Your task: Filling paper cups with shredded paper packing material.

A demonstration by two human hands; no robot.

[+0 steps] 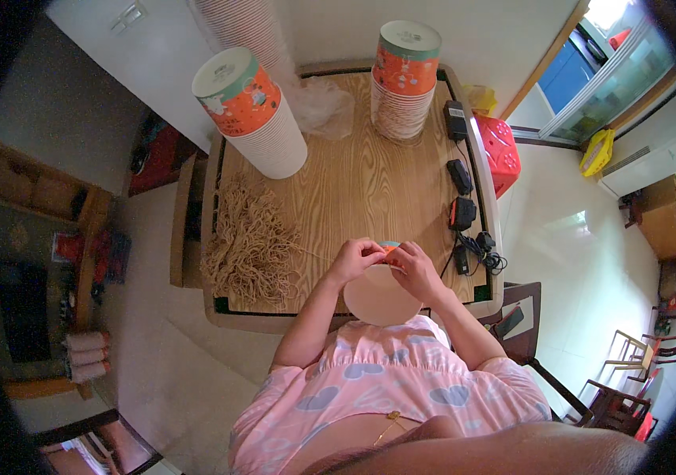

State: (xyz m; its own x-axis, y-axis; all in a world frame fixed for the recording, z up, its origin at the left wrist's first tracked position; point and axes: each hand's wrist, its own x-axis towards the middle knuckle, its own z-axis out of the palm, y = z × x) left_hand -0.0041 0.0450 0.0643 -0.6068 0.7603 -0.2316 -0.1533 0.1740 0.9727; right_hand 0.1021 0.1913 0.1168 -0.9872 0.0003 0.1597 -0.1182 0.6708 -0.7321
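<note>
A paper bucket (383, 296) lies tilted at the table's near edge, its white open mouth toward me and an orange and teal wall on the far side. My left hand (356, 261) is closed in a pinch by the bucket's far wall. A thin strand of brown twine runs to it from the tangled twine pile (251, 241) on the left. My right hand (419, 271) is closed on the bucket's rim and wall, fingertips close to the left ones. What lies between the fingertips is mostly hidden.
Two stacks of nested paper buckets, the left stack (267, 131) and right stack (404, 87), stand on the wooden table (338, 190). Crumpled clear plastic (322, 107) lies between them. Black adapters and cables (462, 214) line the right edge, beside a red stool (499, 154).
</note>
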